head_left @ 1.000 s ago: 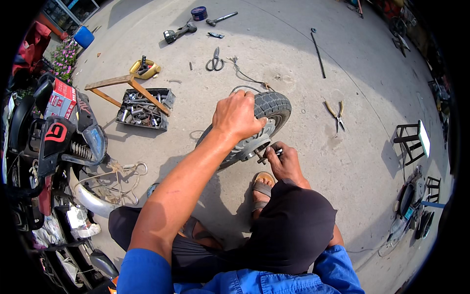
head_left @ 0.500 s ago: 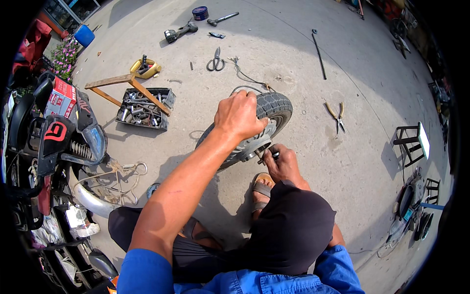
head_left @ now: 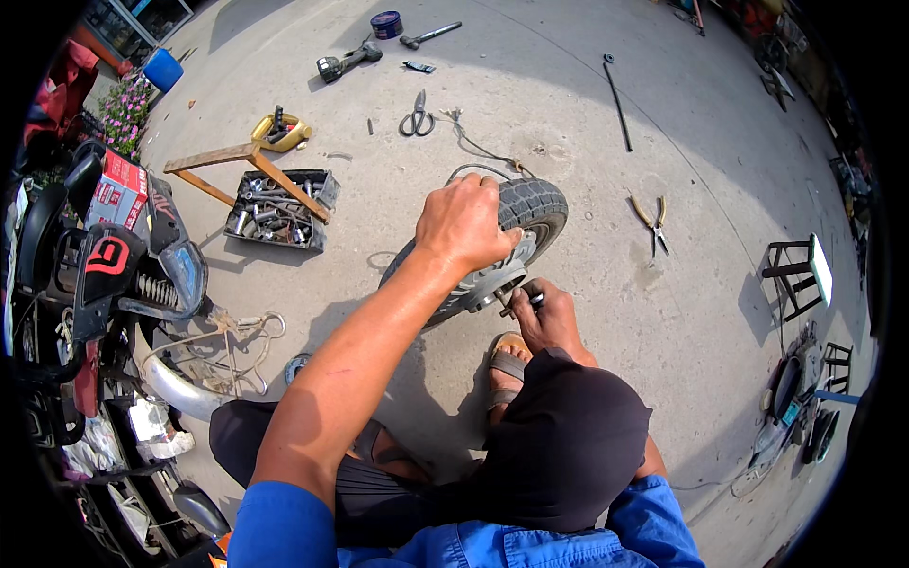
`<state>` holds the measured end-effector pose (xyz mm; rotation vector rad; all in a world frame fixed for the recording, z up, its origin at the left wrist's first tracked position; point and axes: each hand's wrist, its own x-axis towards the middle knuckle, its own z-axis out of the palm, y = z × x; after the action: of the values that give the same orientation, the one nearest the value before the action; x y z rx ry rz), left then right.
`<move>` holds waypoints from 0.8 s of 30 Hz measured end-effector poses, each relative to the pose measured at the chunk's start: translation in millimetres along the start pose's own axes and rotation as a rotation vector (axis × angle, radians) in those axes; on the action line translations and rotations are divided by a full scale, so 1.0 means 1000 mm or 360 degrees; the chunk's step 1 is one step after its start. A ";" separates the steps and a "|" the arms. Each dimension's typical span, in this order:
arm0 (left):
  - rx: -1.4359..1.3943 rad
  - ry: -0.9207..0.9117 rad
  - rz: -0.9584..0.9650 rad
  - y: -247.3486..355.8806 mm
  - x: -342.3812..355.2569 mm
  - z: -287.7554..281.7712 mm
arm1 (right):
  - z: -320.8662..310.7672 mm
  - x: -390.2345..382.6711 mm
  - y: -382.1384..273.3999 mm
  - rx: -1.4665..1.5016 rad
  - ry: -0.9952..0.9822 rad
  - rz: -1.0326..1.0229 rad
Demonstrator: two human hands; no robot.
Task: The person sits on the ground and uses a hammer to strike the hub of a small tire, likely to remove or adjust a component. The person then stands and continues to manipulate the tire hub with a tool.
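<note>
A wheel with a black treaded tyre (head_left: 532, 203) and a grey metal hub (head_left: 496, 280) stands upright between my feet, a cable (head_left: 478, 168) running from behind it. My left hand (head_left: 465, 220) is closed over the tyre, thumb beside the hub. Low on the wheel's right side, my right hand (head_left: 543, 318) grips a small metal tool (head_left: 536, 299) against the short axle at the hub; its far end is hidden by my fingers. A sandalled foot (head_left: 507, 371) is just below the hub.
A metal toolbox (head_left: 280, 210), wooden frame (head_left: 210, 157), yellow container (head_left: 270, 133), scissors (head_left: 418, 115), power tool (head_left: 347, 62), hammer (head_left: 431, 36), pliers (head_left: 652, 222) and long bar (head_left: 617, 104) lie around. A scooter (head_left: 114, 275) stands at left, a stool (head_left: 795, 275) at right.
My right hand has shifted slightly up and left at the hub with the tool. The wheel and my left hand have edged a few pixels to the right.
</note>
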<state>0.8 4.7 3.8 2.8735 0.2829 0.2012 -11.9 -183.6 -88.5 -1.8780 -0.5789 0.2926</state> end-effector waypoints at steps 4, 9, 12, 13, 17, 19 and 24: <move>-0.0067 -0.0005 0.0037 0.009 0.004 0.003 | -0.011 -0.004 -0.001 -0.0028 0.0049 0.0039; -0.0071 -0.0009 0.0025 0.008 0.003 0.001 | -0.009 -0.003 0.003 -0.0024 0.0052 -0.0007; -0.0077 0.0008 0.0023 0.007 0.003 0.001 | -0.007 -0.003 0.009 -0.0039 0.0060 -0.0054; -0.0076 0.0019 0.0028 0.006 0.003 0.002 | -0.007 -0.003 0.012 -0.0050 0.0061 -0.0060; -0.0071 -0.0004 0.0023 0.005 0.002 0.001 | -0.007 -0.004 0.010 -0.0038 0.0056 -0.0013; -0.0079 -0.0012 0.0027 0.005 0.002 0.000 | -0.007 -0.004 0.011 -0.0034 0.0072 0.0000; -0.0080 0.0003 0.0030 0.004 0.002 0.001 | -0.007 -0.005 0.015 -0.0092 0.0097 -0.0053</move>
<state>3.7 1.0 4.4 2.8275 0.2478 0.2115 -8.8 -195.8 -99.9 -1.9241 -0.5817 0.1979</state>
